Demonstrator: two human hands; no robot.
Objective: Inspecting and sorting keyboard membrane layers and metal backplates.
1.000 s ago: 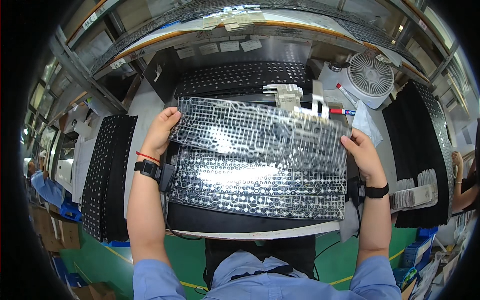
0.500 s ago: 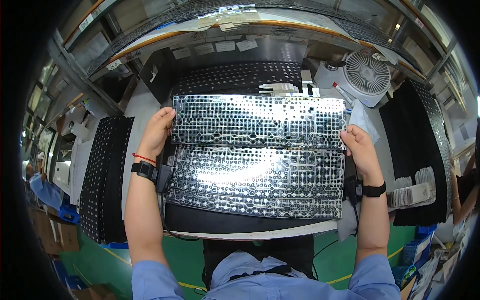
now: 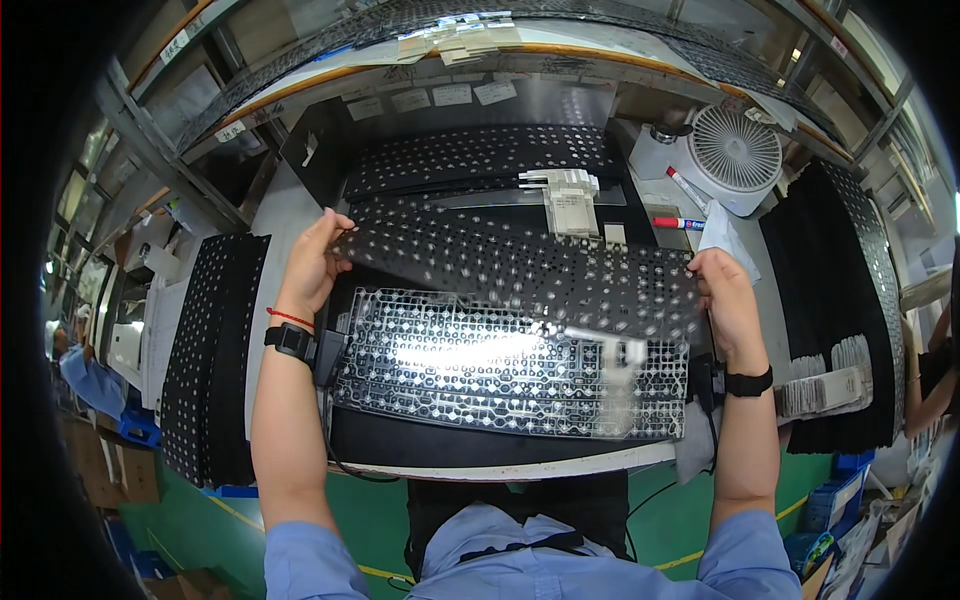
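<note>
Between my two hands hangs a long black sheet (image 3: 480,255) dotted with silver spots, slightly blurred by motion. My left hand (image 3: 316,255) pinches its left end, and my right hand (image 3: 722,285) grips its right end. The sheet tilts, its right side lower. Just below it, nearer to me, lie glossy sheets with a printed grid of circuit lines (image 3: 450,400), which reflect light strongly. Their far edge is partly hidden by the held sheet.
Beyond the sheet sit a stack of white strips (image 3: 572,205) and more dotted black sheets (image 3: 480,150). A red and white marker (image 3: 678,223) and a white fan (image 3: 735,150) are at the right. Black stacks flank me left (image 3: 205,350) and right (image 3: 830,300).
The held sheet has turned from its glossy circuit side to its dotted black side, and its right part has dropped. The white strips and marker beyond have come into fuller view.
</note>
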